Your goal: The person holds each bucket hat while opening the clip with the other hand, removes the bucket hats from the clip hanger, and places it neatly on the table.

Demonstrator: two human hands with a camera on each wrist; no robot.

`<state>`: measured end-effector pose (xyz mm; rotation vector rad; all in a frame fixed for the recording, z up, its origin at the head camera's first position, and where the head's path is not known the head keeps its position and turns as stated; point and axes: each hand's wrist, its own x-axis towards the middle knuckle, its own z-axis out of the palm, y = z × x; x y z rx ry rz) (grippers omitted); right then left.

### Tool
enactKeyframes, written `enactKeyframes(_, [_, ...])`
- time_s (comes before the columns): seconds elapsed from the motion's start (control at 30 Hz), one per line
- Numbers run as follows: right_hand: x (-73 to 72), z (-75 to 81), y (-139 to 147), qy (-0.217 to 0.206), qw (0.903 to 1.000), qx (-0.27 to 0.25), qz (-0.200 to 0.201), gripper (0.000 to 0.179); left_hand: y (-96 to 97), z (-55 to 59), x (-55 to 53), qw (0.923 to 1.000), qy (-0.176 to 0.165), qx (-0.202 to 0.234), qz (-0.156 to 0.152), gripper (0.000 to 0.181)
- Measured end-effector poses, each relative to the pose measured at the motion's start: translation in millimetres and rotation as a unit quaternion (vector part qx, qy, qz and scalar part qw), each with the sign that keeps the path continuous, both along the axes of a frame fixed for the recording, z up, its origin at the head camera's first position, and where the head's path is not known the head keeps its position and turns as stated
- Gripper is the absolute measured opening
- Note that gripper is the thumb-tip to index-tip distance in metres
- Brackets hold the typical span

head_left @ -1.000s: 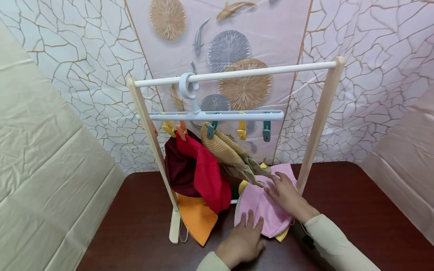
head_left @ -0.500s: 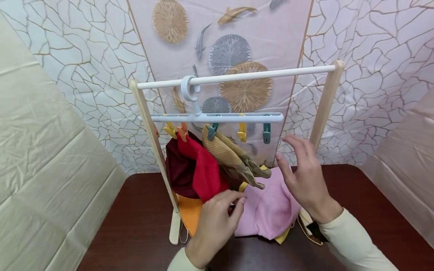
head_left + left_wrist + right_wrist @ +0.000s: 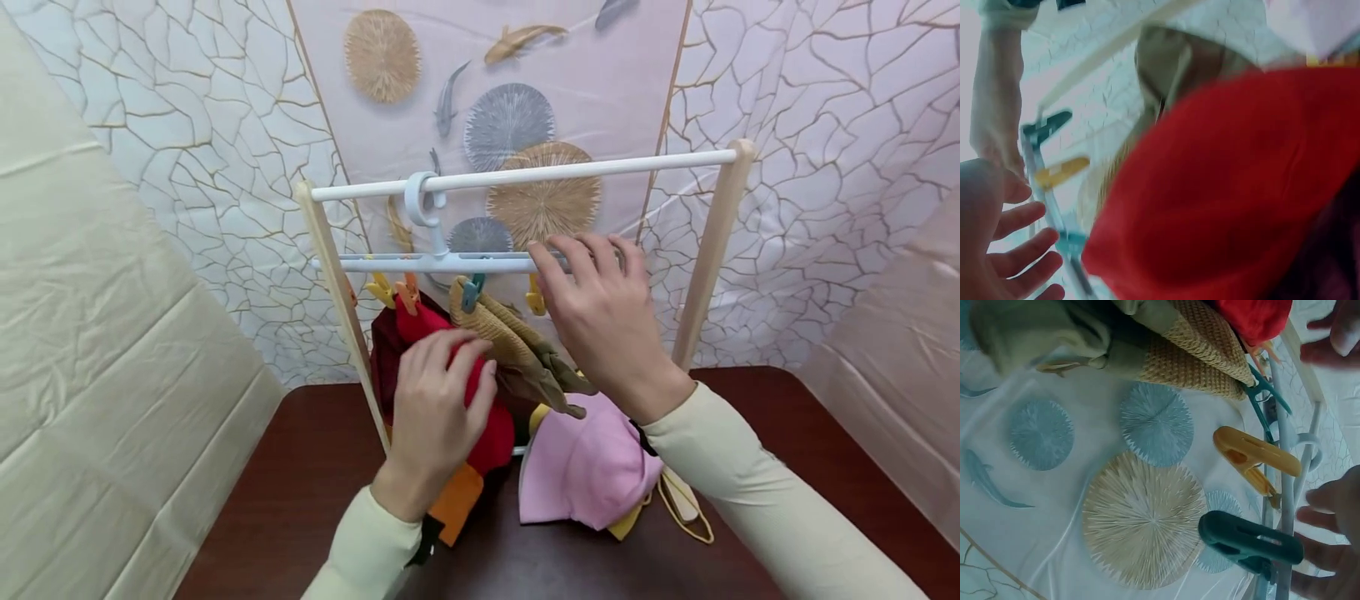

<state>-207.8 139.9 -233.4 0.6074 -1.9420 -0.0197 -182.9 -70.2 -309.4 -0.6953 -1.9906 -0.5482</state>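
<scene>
A pale blue hanger (image 3: 480, 263) hangs by its hook from the rack's white rod (image 3: 525, 176). My right hand (image 3: 603, 317) is at the hanger's right end, fingers over the bar; whether they touch it is unclear. A yellow clip (image 3: 1257, 459) and a dark green clip (image 3: 1250, 542) hang there, holding nothing. My left hand (image 3: 438, 408), fingers loosely bent, is in front of the red hat (image 3: 1222, 181) and holds nothing. An orange clip (image 3: 407, 293) holds the red hat; a teal clip (image 3: 472, 293) holds a tan hat (image 3: 517, 350) with a woven part.
A pink bucket hat (image 3: 592, 467) lies on the dark table (image 3: 247, 500) at right, over something yellow with a cord (image 3: 693, 517). Behind the red hat hangs a maroon one (image 3: 386, 350). An orange cloth piece (image 3: 457, 500) is below. Wooden posts (image 3: 708, 258) stand either side.
Both hands have left the pink hat. My right hand has risen to the hanger's right end, my left to the front of the red hat. The pink hat's cloth now bulges up.
</scene>
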Motion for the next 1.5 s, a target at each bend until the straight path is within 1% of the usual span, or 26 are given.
enactKeyframes(0.1, [-3.8, -2.1, -1, -0.006, 0.9997, 0.006, -0.023, 0.029, -8.4, 9.2, -11.6, 0.9999, 0.01, 0.006, 0.012, 0.025])
enactKeyframes(0.2, [-6.6, -4.4, 0, -0.01, 0.9993, 0.004, -0.036, 0.027, -17.3, 13.5, -22.7, 0.9997, 0.013, 0.012, 0.018, 0.029])
enactKeyframes(0.33, [-9.8, -6.0, 2, -0.02, 0.999, -0.001, -0.039, 0.025, -28.3, 15.0, -35.6, 0.9994, 0.02, 0.016, 0.022, 0.037])
enactKeyframes(0.43, [-11.3, -5.6, 5, -0.028, 0.9989, -0.011, -0.035, 0.024, -36.1, 19.7, -44.9, 0.9992, 0.022, 0.017, 0.028, 0.043])
enactKeyframes(0.53, [-11.7, -4.6, 10, -0.037, 0.9986, -0.023, -0.03, 0.024, -44.7, 28.4, -53.7, 0.9992, 0.014, 0.005, 0.036, 0.046])
enactKeyframes(0.63, [-11.2, -4.1, 17, -0.058, 0.9974, -0.029, -0.031, 0.025, -52.5, 38.3, -61.6, 0.9992, -0.007, -0.015, 0.035, 0.046])
enactKeyframes(0.7, [-11.1, -3.8, 23, -0.071, 0.9964, -0.032, -0.032, 0.024, -56.0, 44.7, -67.1, 0.9984, -0.022, -0.036, 0.038, 0.045])
enactKeyframes(0.77, [-11.0, -4.1, 29, -0.084, 0.9952, -0.036, -0.036, 0.026, -57.8, 49.3, -72.3, 0.9964, -0.036, -0.057, 0.051, 0.044])
enactKeyframes(0.87, [-12.0, -4.5, 38, -0.092, 0.994, -0.045, -0.038, 0.032, -58.5, 53.4, -79.1, 0.9907, -0.053, -0.09, 0.087, 0.044])
enactKeyframes(0.93, [-14.1, -4.6, 43, -0.095, 0.9933, -0.052, -0.037, 0.032, -59.1, 54.6, -82.5, 0.987, -0.062, -0.102, 0.108, 0.044])
enactKeyframes(1.0, [-17.3, -4.1, 48, -0.098, 0.9929, -0.058, -0.033, 0.029, -60.3, 55.7, -84.6, 0.9842, -0.062, -0.109, 0.125, 0.045])
enactKeyframes(1.1, [-22.6, -3.3, 56, -0.102, 0.9922, -0.065, -0.032, 0.024, -62.1, 57.4, -86.7, 0.9831, -0.049, -0.114, 0.135, 0.044])
enactKeyframes(1.2, [-26.3, -1.5, 67, -0.111, 0.9908, -0.069, -0.035, 0.025, -63.2, 61.0, -88.5, 0.9845, -0.028, -0.116, 0.129, 0.035])
enactKeyframes(1.27, [-27.2, 0.4, 74, -0.123, 0.9892, -0.071, -0.036, 0.027, -63.6, 65.0, -88.9, 0.9868, -0.026, -0.115, 0.111, 0.031])
enactKeyframes(1.37, [-26.5, 3.4, 80, -0.144, 0.9867, -0.069, -0.03, 0.033, -64.6, 70.8, -88.3, 0.9907, -0.043, -0.107, 0.073, 0.028])
enactKeyframes(1.43, [-26.2, 3.6, 81, -0.149, 0.9866, -0.065, -0.013, 0.034, -65.8, 73.7, -86.8, 0.9916, -0.063, -0.101, 0.051, 0.028])
enactKeyframes(1.5, [-26.1, 1.0, 77, -0.149, 0.987, -0.058, 0.007, 0.037, -67.2, 75.0, -84.4, 0.9917, -0.079, -0.094, 0.037, 0.028])
